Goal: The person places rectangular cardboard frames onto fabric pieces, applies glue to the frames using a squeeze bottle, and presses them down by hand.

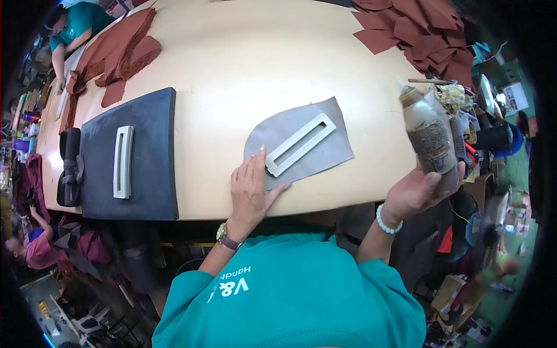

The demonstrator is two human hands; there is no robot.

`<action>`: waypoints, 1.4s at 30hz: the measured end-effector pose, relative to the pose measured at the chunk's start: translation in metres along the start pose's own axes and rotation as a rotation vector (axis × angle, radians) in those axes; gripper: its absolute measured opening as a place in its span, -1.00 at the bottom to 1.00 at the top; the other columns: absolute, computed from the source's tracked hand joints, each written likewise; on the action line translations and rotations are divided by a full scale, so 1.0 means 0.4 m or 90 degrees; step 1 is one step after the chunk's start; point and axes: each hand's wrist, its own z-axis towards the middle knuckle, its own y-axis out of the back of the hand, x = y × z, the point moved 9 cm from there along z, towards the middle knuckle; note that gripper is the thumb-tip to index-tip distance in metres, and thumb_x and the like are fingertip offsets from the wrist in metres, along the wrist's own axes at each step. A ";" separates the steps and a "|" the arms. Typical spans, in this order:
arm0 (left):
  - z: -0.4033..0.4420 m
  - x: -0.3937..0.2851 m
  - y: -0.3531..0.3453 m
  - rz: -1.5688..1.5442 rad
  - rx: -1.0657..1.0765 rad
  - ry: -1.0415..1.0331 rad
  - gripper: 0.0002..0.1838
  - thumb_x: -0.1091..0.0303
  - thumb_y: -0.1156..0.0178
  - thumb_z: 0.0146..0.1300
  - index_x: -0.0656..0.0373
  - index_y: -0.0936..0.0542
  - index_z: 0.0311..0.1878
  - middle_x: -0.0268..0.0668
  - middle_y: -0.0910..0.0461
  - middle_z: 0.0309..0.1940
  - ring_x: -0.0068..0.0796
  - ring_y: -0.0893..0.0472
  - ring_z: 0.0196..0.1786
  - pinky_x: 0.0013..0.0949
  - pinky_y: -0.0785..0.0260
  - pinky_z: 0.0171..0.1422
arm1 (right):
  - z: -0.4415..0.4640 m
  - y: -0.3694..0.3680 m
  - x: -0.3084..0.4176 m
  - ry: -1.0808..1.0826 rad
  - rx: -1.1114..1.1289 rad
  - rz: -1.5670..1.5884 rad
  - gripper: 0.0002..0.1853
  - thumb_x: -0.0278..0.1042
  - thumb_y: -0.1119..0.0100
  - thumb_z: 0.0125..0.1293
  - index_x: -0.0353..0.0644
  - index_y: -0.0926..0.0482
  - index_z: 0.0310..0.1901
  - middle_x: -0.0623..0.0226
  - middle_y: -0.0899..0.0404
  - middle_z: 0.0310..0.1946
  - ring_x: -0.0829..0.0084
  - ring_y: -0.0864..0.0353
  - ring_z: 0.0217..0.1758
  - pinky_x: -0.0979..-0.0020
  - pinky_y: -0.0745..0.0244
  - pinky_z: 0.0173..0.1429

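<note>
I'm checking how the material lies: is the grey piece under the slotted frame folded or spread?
Spread: the grey piece lies flat on the table, most of its outline visible around the frame, no fold showing.

White lettering (228,287) is showing on the chest of the person's teal shirt (301,296): large characters are reading "V&", and smaller letters are reading "Handb", the rest running out of sight. Beyond the shirt's left sleeve, the wristwatch (221,232) is carrying a dial too small to read.
</note>
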 end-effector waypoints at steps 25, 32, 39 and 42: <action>0.007 0.042 0.021 -0.149 -0.074 0.067 -0.15 0.35 -0.41 -0.09 0.23 -0.24 0.31 -0.19 -0.55 -0.13 -0.25 -0.53 -0.05 -0.22 -0.29 0.09 | -0.085 -0.032 -0.220 -0.324 0.100 -0.113 -0.49 -0.43 -0.30 0.17 -0.33 -0.35 0.13 0.22 -0.44 -0.07 0.44 -0.46 -0.02 0.43 -0.38 0.12; 0.006 0.046 0.019 -0.151 -0.068 0.072 -0.13 0.39 -0.42 -0.10 0.19 -0.23 0.33 -0.20 -0.57 -0.12 -0.26 -0.55 -0.05 -0.23 -0.30 0.10 | -0.083 -0.035 -0.223 -0.318 0.109 -0.109 -0.49 -0.42 -0.33 0.15 -0.32 -0.37 0.11 0.23 -0.44 -0.08 0.45 -0.46 -0.03 0.44 -0.39 0.11; 0.007 0.049 0.014 -0.153 -0.066 0.075 -0.14 0.39 -0.41 -0.10 0.19 -0.24 0.33 -0.20 -0.57 -0.14 -0.26 -0.55 -0.06 -0.24 -0.30 0.10 | -0.084 -0.033 -0.224 -0.302 0.116 -0.116 -0.51 -0.45 -0.33 0.15 -0.31 -0.38 0.10 0.24 -0.44 -0.06 0.46 -0.46 -0.02 0.44 -0.39 0.12; 0.008 0.048 0.015 -0.146 -0.064 0.076 -0.14 0.39 -0.41 -0.10 0.19 -0.25 0.32 -0.20 -0.57 -0.14 -0.27 -0.55 -0.06 -0.24 -0.30 0.10 | -0.083 -0.042 -0.216 -0.300 0.129 -0.111 -0.51 -0.45 -0.32 0.15 -0.31 -0.38 0.10 0.24 -0.43 -0.05 0.46 -0.46 -0.01 0.45 -0.39 0.13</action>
